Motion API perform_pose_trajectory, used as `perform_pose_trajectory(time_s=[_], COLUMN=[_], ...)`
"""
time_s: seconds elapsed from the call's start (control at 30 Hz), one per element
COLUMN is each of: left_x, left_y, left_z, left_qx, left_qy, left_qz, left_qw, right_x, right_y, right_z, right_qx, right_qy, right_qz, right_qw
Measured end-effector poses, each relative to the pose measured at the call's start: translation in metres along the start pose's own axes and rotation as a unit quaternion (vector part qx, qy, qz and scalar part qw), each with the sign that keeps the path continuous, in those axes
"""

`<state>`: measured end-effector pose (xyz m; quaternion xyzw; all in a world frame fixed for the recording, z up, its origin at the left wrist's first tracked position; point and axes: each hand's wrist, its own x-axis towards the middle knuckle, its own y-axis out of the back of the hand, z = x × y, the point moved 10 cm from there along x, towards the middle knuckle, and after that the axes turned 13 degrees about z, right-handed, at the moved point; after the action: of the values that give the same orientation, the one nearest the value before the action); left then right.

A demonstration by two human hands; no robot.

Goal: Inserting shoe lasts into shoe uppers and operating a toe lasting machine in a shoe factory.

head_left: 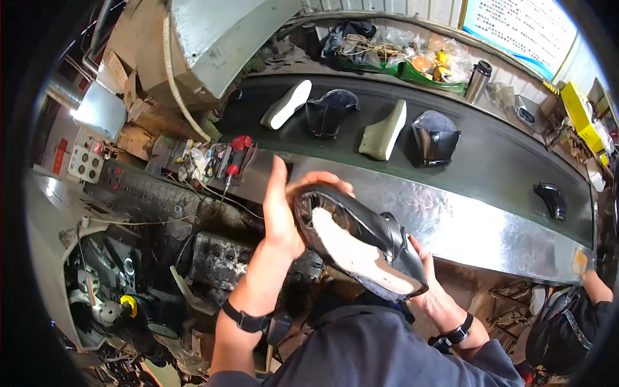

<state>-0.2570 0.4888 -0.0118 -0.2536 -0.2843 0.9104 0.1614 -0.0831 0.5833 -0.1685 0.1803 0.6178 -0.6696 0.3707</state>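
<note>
A black leather shoe upper [353,209] is held over a shoe last, its underside facing up and a pale insole [351,248] showing along the bottom. The leather edge is gathered around the end near my left hand. My left hand [282,216] supports that end, thumb raised and fingers behind the leather. At the opposite end, beside a strap, my right hand [427,274] grips the upper; its fingers are partly hidden. Beyond my hands, two pale shoe lasts [288,105] [385,133] and two dark uppers [330,113] [436,139] lie on a dark conveyor belt.
A metal ledge [425,209] edges the belt. A red-handled screwdriver [237,151] lies at its left end, near machinery [145,197]. Farther right on the belt is a small black shoe piece [551,200]. Green trays [429,80] and a flask [478,80] stand behind. Another person's arm [596,288] shows at right.
</note>
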Motion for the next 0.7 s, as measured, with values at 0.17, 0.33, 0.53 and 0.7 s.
perform_pose_trajectory(time_s=[0.17,0.33,0.53,0.7], left_x=[-0.014,-0.029,0.014,0.021], left_y=[-0.033,-0.082,-0.067,-0.073], left_z=[-0.012,-0.004,-0.004,-0.025], left_qx=[0.053,0.143,0.073,0.059], left_qy=[-0.098,-0.299,-0.161,-0.072], left_qz=[-0.095,-0.188,-0.17,-0.099], left_qw=[0.989,0.924,0.969,0.991], right_x=[-0.007,-0.01,-0.091,-0.122], right_y=[0.001,0.009,0.01,0.035], right_z=[-0.011,-0.025,-0.061,-0.052], right_qx=[0.003,0.038,-0.123,-0.612], right_qy=[0.014,0.08,0.449,0.708], right_qz=[-0.009,-0.011,-0.01,0.03], right_qw=[1.0,0.996,0.885,0.353])
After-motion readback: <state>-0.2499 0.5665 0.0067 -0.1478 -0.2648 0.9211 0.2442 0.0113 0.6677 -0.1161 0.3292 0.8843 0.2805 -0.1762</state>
